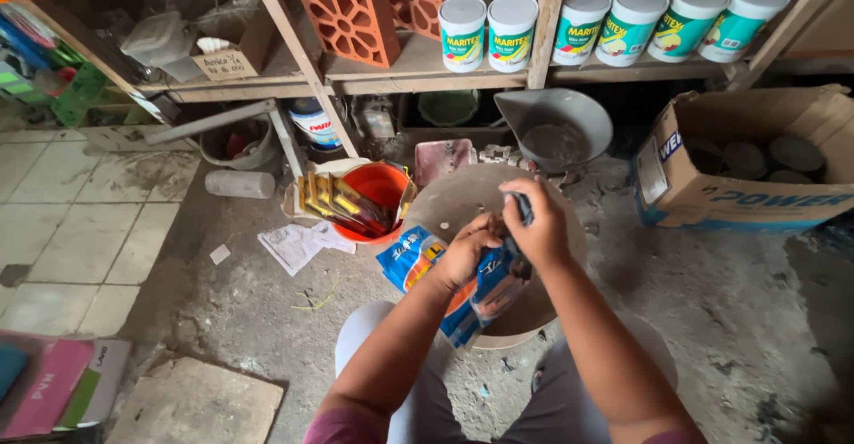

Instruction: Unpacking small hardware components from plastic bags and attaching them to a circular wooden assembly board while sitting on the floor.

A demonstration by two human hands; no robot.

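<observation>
Left to right: loose papers (pixel 298 244) on the floor, orange bucket (pixel 378 197) stuffed with packets just beside the round work surface (pixel 463 199). Left hand (pixel 464 250) grips the blue-and-orange packet (pixel 485 293) over that surface; a second such packet (pixel 409 257) lies at its left. The held packet's long axis is near vertical, lower end toward the person. Right hand (pixel 536 222) pinches its top. Cardboard box (pixel 743 164) far right.
</observation>
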